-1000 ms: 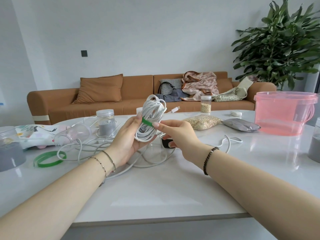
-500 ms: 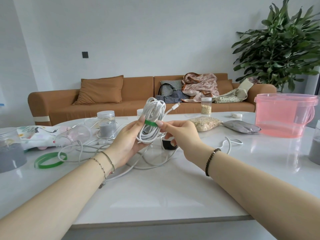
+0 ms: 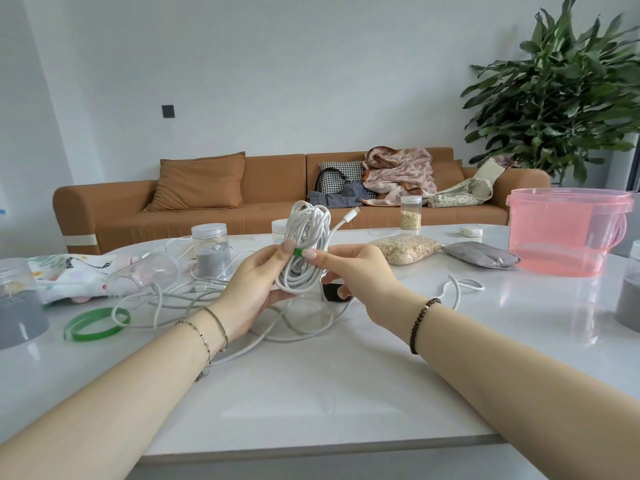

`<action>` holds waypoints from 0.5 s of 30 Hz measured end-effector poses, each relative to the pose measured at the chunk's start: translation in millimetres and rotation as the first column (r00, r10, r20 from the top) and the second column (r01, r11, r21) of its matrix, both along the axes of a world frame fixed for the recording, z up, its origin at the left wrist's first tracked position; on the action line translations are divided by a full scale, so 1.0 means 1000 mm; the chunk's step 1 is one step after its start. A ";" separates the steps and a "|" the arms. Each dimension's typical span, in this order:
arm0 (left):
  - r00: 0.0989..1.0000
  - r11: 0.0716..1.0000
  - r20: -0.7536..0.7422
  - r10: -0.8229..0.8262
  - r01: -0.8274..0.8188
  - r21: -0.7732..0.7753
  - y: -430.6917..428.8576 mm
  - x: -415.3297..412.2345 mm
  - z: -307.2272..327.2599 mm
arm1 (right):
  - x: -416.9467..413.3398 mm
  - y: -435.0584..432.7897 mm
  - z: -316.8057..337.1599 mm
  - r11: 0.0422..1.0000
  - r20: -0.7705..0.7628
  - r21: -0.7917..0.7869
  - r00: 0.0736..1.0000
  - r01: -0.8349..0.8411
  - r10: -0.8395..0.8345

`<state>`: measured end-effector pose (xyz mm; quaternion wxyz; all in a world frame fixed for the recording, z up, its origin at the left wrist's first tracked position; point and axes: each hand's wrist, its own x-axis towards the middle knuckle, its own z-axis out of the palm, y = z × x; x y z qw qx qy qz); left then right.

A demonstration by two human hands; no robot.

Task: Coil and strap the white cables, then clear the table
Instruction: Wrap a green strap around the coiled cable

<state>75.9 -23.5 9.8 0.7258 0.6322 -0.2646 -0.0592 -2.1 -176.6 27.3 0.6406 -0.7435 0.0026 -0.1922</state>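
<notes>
Coiled white cable (image 3: 306,233): many turns gathered into one upright, elongated bundle, held in the air above the counter (image 3: 311,393), near the centre of view. The turns are uneven, and the top loops bulge wider than the waist. A narrow green strap (image 3: 298,251) crosses the bundle at mid-height. Only a short stretch of it shows, between two fingertips. One cable end with a white plug (image 3: 351,214) sticks out up and to the right of the bundle.

Left grip (image 3: 252,289): closed round the lower half of the bundle, palm beneath it, one fingertip on the strap's left end.

Right grip (image 3: 353,271): fingers curled, index tip on the strap's right end, pinching the strap against the bundle. Thumb hidden.

Loose white cables (image 3: 180,296): an uncoiled tangle lying on the counter below and left of both grips, in wide overlapping loops. One strand runs under the left wrist.

A short white cable (image 3: 457,289) lies apart to the right. A green ring (image 3: 97,323) lies flat just left of the tangle. A small black object (image 3: 332,292) sits on the counter under the right grip, mostly hidden. A pink bucket (image 3: 568,233) stands at far right.
</notes>
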 end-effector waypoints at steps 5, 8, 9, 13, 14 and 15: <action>0.994 0.992 0.112 -0.001 -0.013 0.123 0.003 -0.001 -0.002 | -0.002 -0.006 0.002 0.994 0.020 -0.104 0.999 -0.028 0.030; 0.992 0.990 0.125 -0.023 0.005 0.139 0.004 -0.003 -0.002 | -0.001 -0.011 0.002 0.989 0.023 -0.146 0.999 -0.029 0.032; 0.992 0.991 0.124 -0.025 0.008 0.134 0.004 -0.003 -0.002 | 0.000 -0.012 0.002 0.990 0.028 -0.140 0.999 -0.037 0.041; 0.990 0.994 0.143 0.015 -0.030 0.106 0.007 -0.001 -0.001 | 0.003 -0.011 -0.003 0.991 0.065 -0.072 0.991 -0.113 0.118; 0.990 0.994 0.141 0.030 -0.045 0.103 0.007 0.000 -0.001 | 0.003 -0.009 -0.003 0.990 0.066 -0.043 0.989 -0.130 0.133; 0.991 0.994 0.126 0.037 -0.049 0.095 0.006 0.000 -0.002 | 0.005 -0.009 -0.004 0.990 0.070 -0.009 0.987 -0.143 0.143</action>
